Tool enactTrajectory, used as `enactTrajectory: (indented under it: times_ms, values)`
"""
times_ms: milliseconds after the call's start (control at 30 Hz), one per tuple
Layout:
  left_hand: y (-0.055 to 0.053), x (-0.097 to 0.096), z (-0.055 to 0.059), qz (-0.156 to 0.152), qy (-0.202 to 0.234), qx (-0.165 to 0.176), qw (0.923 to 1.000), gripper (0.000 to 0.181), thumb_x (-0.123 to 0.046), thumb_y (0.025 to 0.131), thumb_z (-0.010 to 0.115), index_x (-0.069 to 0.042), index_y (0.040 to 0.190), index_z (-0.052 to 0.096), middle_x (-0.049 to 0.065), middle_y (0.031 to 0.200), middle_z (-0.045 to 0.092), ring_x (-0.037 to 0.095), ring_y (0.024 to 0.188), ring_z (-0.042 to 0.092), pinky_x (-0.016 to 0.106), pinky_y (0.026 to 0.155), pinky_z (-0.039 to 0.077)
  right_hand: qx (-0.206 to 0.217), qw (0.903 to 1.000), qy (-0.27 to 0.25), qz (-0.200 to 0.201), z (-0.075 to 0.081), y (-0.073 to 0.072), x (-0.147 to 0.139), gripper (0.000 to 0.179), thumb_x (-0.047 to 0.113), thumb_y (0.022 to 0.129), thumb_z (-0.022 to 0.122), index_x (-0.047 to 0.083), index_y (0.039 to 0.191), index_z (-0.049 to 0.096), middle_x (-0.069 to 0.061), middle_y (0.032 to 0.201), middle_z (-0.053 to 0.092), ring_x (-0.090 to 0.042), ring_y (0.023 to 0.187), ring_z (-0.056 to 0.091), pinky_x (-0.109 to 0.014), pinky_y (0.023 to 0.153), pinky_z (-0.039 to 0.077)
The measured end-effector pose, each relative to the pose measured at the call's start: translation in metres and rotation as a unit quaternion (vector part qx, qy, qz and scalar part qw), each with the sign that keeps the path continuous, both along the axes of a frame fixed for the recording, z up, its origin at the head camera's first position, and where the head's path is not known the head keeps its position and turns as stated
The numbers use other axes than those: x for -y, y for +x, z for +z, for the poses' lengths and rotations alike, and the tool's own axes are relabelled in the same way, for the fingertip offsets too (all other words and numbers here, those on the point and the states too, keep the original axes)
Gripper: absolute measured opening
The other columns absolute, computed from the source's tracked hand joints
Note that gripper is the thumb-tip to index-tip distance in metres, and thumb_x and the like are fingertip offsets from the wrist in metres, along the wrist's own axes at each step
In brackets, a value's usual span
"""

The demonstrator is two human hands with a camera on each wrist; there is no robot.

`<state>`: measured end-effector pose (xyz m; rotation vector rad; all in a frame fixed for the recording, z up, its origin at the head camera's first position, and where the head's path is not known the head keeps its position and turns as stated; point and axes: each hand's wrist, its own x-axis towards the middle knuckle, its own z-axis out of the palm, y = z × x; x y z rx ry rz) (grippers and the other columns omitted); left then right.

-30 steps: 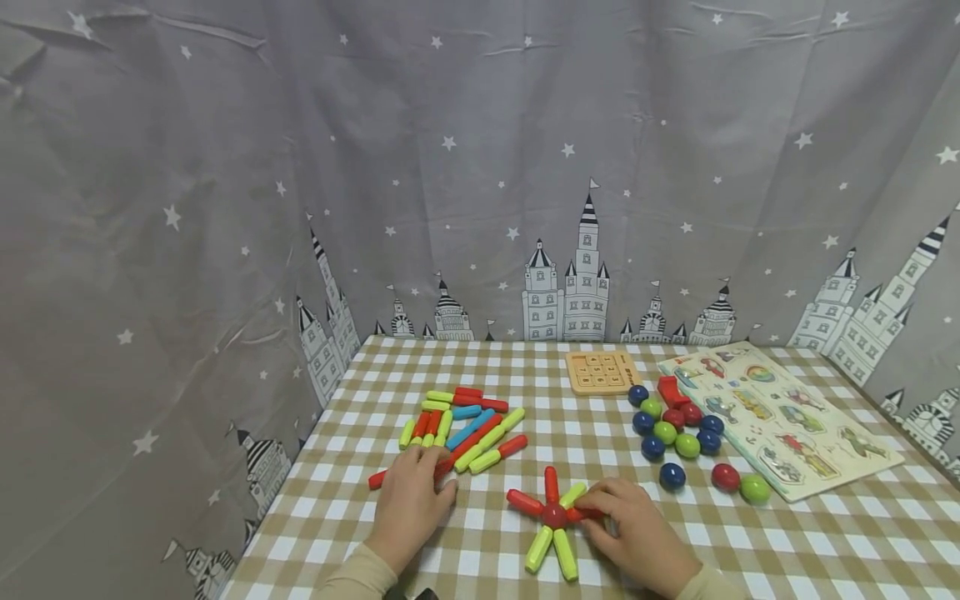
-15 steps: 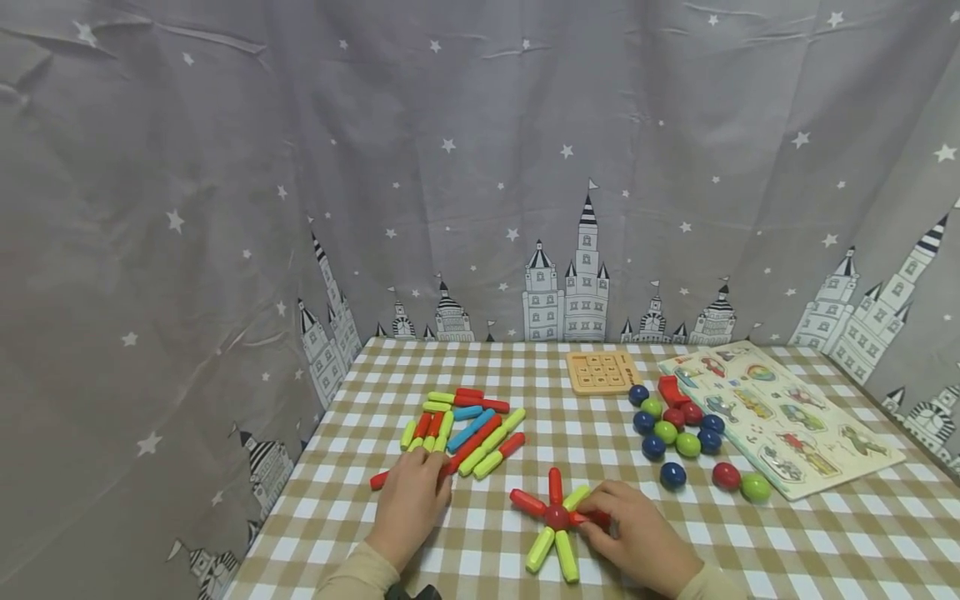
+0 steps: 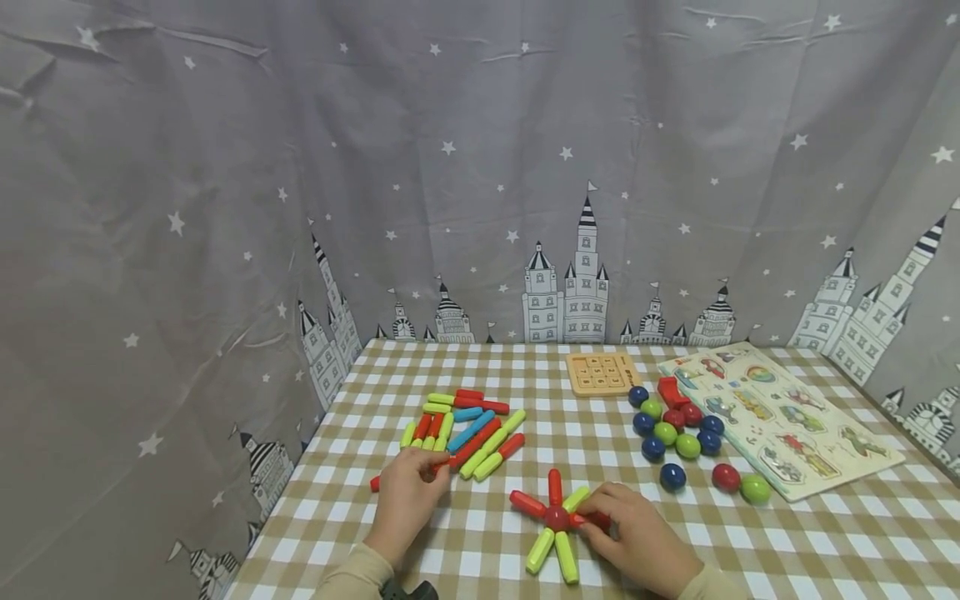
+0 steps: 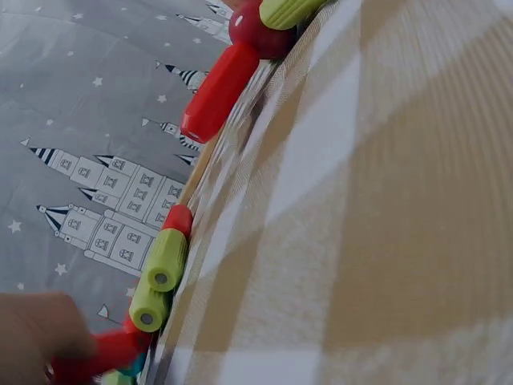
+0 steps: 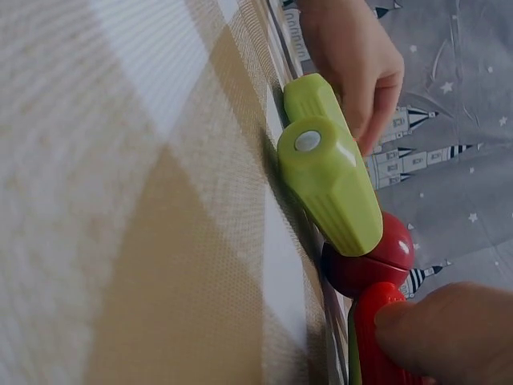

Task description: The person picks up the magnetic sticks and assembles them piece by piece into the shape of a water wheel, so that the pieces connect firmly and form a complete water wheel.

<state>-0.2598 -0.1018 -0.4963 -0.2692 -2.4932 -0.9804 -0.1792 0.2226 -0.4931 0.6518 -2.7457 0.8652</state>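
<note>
A red ball (image 3: 557, 517) on the table has red and lime magnetic sticks, such as a lime stick (image 3: 566, 558), sticking out around it like a star. My right hand (image 3: 637, 533) pinches the red stick (image 5: 373, 333) on the ball's right side, thumb along it. Further left, my left hand (image 3: 408, 498) pinches a red magnetic stick (image 4: 108, 354) at the near edge of a group of loose sticks; fingers cover part of it. Lime sticks (image 3: 491, 446) and a blue stick (image 3: 471, 432) lie just beyond that hand.
Several blue, green and red balls (image 3: 665, 432) lie to the right, near a red curved block (image 3: 672, 392). A picture puzzle board (image 3: 783, 417) is at the far right, a wooden number puzzle (image 3: 602, 373) at the back. A starry curtain (image 3: 480, 208) hangs behind the checkered table.
My left hand has shifted slightly, and its thumb and fingers now pinch the red stick with a gap showing between them. My right hand keeps its hold beside the ball, almost unmoved.
</note>
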Motion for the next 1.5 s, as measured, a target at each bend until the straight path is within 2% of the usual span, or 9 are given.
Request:
enactTrajectory:
  times_ms: [167,233,300,400,467,533,600,700,1500]
  values:
    - [0.006,0.005,0.005,-0.001,-0.118,-0.083,0.9896,0.018,-0.003,0.077,0.082,-0.010,0.094,0.082,0.002,0.090,0.066,0.016,0.083,0.061,0.033,0.073,0.055,0.005,1.0000,0.002,0.003,0.000,0.000,0.001,0.011,0.027,0.094,0.076,0.028,0.105,0.075,0.020,0.099,0.064,0.004,0.083,0.053,-0.023,0.073,0.053]
    - [0.010,0.005,0.008,-0.023,-0.114,-0.124,0.9855,0.021,-0.004,0.077,0.084,-0.013,0.096,0.081,0.000,0.093,0.066,0.016,0.085,0.062,0.033,0.076,0.057,0.012,0.9999,0.003,0.002,0.001,-0.001,0.001,0.011,0.029,0.094,0.076,0.028,0.105,0.075,0.020,0.098,0.064,0.005,0.083,0.052,-0.023,0.073,0.053]
    - [0.016,0.002,0.009,-0.080,-0.080,-0.133,0.9847,0.023,-0.007,0.078,0.087,-0.017,0.098,0.081,-0.006,0.095,0.067,0.011,0.085,0.063,0.029,0.074,0.058,0.019,0.9998,0.002,0.002,0.001,-0.001,0.002,0.011,0.030,0.094,0.075,0.028,0.105,0.075,0.020,0.098,0.064,0.005,0.081,0.052,-0.022,0.072,0.053]
    - [0.025,-0.007,0.007,-0.204,0.004,-0.067,0.9768,0.022,-0.012,0.081,0.088,-0.020,0.100,0.080,-0.012,0.096,0.069,0.002,0.083,0.066,0.023,0.071,0.060,0.022,0.9997,0.000,0.002,0.002,-0.001,0.002,0.011,0.030,0.094,0.076,0.028,0.105,0.075,0.021,0.097,0.063,0.005,0.079,0.052,-0.022,0.071,0.052]
    - [0.029,-0.013,0.003,-0.258,0.047,0.008,0.9651,0.018,-0.019,0.084,0.086,-0.020,0.101,0.080,-0.012,0.098,0.072,0.000,0.084,0.067,0.021,0.071,0.059,0.021,0.9998,-0.003,0.003,0.001,-0.001,0.002,0.011,0.029,0.094,0.076,0.028,0.105,0.075,0.021,0.096,0.064,0.005,0.079,0.052,-0.021,0.070,0.052]
    - [0.031,-0.018,-0.002,-0.286,0.072,0.067,0.9531,0.018,-0.024,0.086,0.085,-0.018,0.102,0.079,-0.008,0.100,0.074,0.002,0.086,0.068,0.022,0.073,0.060,0.019,0.9998,-0.008,0.004,0.000,-0.001,0.001,0.012,0.027,0.093,0.077,0.027,0.105,0.075,0.021,0.096,0.064,0.005,0.078,0.052,-0.021,0.070,0.052]
    - [0.031,-0.022,-0.005,-0.294,0.084,0.101,0.9467,0.020,-0.027,0.087,0.084,-0.017,0.103,0.078,-0.005,0.102,0.075,0.003,0.088,0.069,0.022,0.075,0.060,0.019,0.9997,-0.015,0.007,-0.001,-0.001,0.000,0.013,0.026,0.093,0.077,0.027,0.105,0.075,0.020,0.096,0.065,0.004,0.078,0.053,-0.021,0.069,0.052]
    - [0.032,-0.025,-0.009,-0.299,0.094,0.110,0.9431,0.019,-0.025,0.087,0.084,-0.016,0.102,0.078,-0.003,0.102,0.075,0.004,0.088,0.071,0.022,0.075,0.060,0.022,0.9993,-0.026,0.015,-0.002,-0.001,0.000,0.013,0.027,0.094,0.077,0.028,0.106,0.075,0.019,0.097,0.066,0.004,0.078,0.053,-0.021,0.069,0.051]
    - [0.028,-0.026,-0.012,-0.288,0.072,0.116,0.9477,0.020,-0.027,0.086,0.085,-0.020,0.103,0.077,-0.011,0.098,0.073,0.001,0.085,0.070,0.020,0.073,0.060,0.031,0.9984,-0.036,0.031,-0.001,-0.002,-0.005,0.019,0.021,0.088,0.081,0.026,0.105,0.073,0.019,0.092,0.063,0.002,0.075,0.052,-0.020,0.065,0.047]
